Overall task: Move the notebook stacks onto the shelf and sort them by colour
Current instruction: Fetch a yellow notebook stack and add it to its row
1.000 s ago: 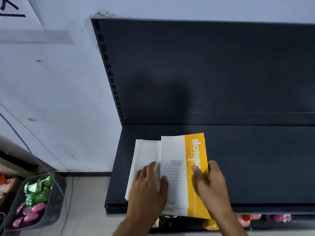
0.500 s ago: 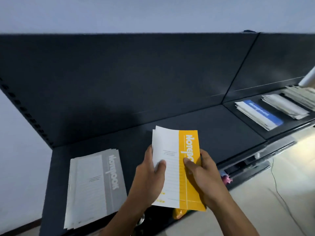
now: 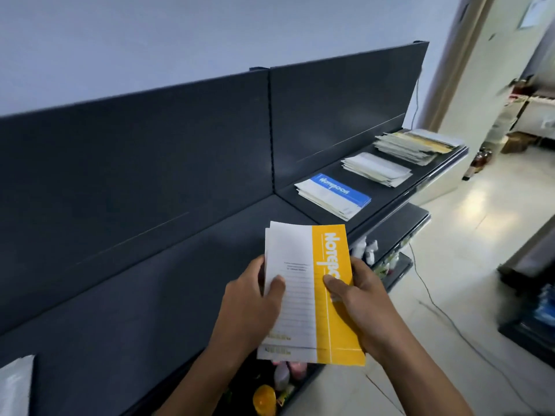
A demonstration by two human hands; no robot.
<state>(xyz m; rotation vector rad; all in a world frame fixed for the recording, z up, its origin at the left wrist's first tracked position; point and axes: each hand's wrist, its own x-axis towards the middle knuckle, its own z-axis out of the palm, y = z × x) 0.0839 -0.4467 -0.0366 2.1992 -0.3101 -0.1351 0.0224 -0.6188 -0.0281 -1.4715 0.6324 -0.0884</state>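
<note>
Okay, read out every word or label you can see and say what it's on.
"Notebo…": white letters on the yellow notebook; the right hand covers the end.
"Notebook": white letters on the blue notebook.
Small print on the yellow notebook: too small to read.
Wall paper, far right: blurred.

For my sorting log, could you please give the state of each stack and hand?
Yellow-banded paper notebook bundle: held aloft.
Left hand: grips white side.
Right hand: grips yellow side.
Blue-banded notebook stack: flat on the dark metal shelf.
Pale grey notebook stack: flat, beyond it.
Tall mixed stack: flat, farthest.
</note>
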